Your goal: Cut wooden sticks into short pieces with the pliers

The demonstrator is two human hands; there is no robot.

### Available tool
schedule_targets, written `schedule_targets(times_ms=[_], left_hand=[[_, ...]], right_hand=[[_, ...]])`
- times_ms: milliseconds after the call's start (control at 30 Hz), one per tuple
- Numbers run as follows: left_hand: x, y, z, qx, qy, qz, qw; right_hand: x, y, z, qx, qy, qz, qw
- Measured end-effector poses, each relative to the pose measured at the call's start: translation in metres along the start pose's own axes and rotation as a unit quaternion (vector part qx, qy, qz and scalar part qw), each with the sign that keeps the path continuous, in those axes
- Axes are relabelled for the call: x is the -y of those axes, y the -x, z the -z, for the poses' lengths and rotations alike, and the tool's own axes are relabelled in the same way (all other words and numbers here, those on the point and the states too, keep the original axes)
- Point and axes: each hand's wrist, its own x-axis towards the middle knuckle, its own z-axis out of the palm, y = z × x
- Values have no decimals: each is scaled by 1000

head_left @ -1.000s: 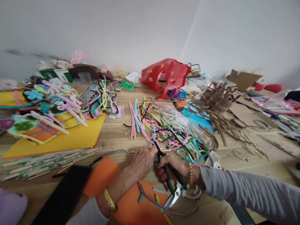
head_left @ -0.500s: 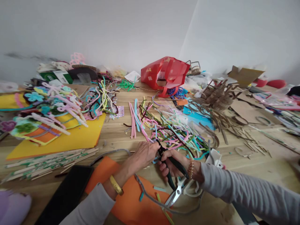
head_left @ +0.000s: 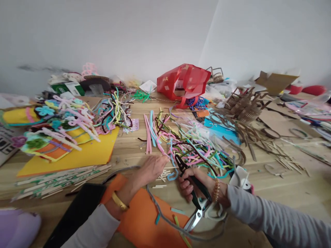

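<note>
My right hand [head_left: 199,184] is closed round the handles of black pliers [head_left: 186,171], whose jaws point up-left at a light blue pipe cleaner [head_left: 171,169] with a hooked end. My left hand [head_left: 152,167] lies low on the wooden table [head_left: 129,148], its fingers close together and its fingertips pinched at that same pipe cleaner. Short white cut pieces [head_left: 162,175] lie between my hands. Just beyond them sprawls a heap of coloured pipe cleaners [head_left: 196,148]. A gold bangle sits on my left wrist and a bead bracelet on my right.
Scissors [head_left: 195,217] and a grey cord [head_left: 165,220] lie on an orange foam sheet [head_left: 139,220] under my arms. A black flat object [head_left: 73,213], a yellow sheet [head_left: 85,155] with pipe-cleaner flowers, a red bag [head_left: 183,81] and cardboard strips [head_left: 245,110] crowd the table.
My hands have drawn apart: the left slid left and flattened toward the table, while the right pulled the pliers back to the right. White cut pieces now show between them.
</note>
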Motion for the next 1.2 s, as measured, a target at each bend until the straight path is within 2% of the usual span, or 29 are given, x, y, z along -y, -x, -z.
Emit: schedule_targets(times_ms=[167, 267, 433, 567, 733, 867, 1067, 1200], left_hand=[[13, -1, 5, -55, 69, 50, 995], [12, -6, 8, -78, 105, 58, 990], [-6, -25, 4, -109, 113, 53, 986], [-23, -41, -5, -137, 74, 51, 987], [-29, -44, -21, -146, 41, 44, 987], [-27, -45, -26, -146, 58, 62, 986], [-19, -57, -24, -155, 190, 87, 966], [-8, -61, -19, -176, 335, 99, 920]], right_hand=[[-9, 8, -8, -26, 55, -10, 998], [-10, 17, -14, -28, 72, 15, 997], [7, 37, -22, 12, 44, 171, 984], [21, 44, -27, 35, 26, 253, 966], [18, 33, -25, 43, 16, 264, 963], [13, 23, -21, 44, 28, 268, 962], [13, 18, -17, 43, 30, 284, 957], [12, 18, -16, 53, 31, 285, 956]])
